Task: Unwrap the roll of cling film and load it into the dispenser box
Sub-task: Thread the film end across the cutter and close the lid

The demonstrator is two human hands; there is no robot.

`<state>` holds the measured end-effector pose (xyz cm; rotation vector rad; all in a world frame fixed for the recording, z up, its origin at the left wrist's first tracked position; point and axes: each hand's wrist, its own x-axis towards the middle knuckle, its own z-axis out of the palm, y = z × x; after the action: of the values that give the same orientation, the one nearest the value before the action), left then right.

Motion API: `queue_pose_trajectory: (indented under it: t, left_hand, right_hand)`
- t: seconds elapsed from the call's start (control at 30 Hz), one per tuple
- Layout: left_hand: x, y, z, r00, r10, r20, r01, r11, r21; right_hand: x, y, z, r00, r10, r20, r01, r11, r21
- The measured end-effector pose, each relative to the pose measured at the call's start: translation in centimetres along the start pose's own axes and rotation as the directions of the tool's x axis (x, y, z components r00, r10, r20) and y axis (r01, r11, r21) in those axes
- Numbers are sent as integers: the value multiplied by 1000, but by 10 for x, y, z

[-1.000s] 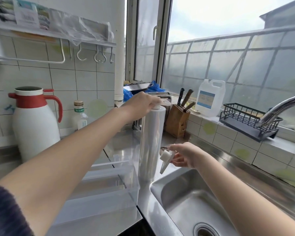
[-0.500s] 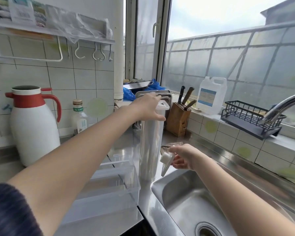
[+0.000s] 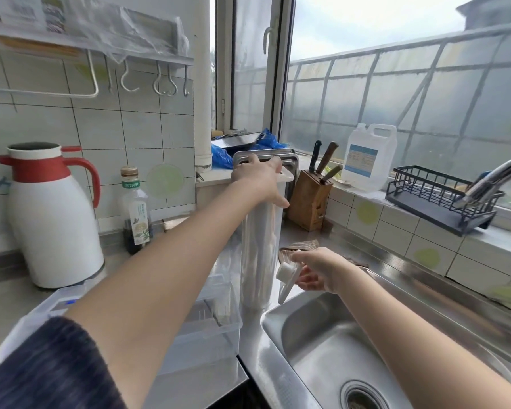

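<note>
Left hand [image 3: 258, 180] gripping upright cling film roll [image 3: 258, 255], steel counter [image 3: 266, 361], sink [image 3: 316, 343], window [image 3: 396, 69]

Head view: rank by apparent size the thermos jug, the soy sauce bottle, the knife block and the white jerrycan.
1. thermos jug
2. white jerrycan, though it stands farther off
3. knife block and soy sauce bottle: too alike to rank

I see the upright roll [image 3: 258, 255] at the counter's sink edge, dispenser box [image 3: 210, 317] just left of it, knife block [image 3: 309, 202] close behind. Sink basin [image 3: 313, 349] open to the right; faucet [image 3: 496, 178] overhangs its far-right corner.
</note>
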<state>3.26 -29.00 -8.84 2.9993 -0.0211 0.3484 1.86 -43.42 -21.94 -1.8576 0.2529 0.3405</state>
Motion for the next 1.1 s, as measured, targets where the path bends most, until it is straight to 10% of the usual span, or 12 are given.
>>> queue_pose_trajectory:
  t: [0.73, 1.1]
  left_hand:
    - [-27, -11, -24, 902, -88, -423, -142, 864, -482]
    - [-79, -85, -80, 848, -345, -403, -224, 455, -862]
  right_hand:
    - [-9, 6, 3, 979, 33, -200, 3, 984, 177]
    - [-35, -2, -7, 903, 77, -423, 32, 969, 245]
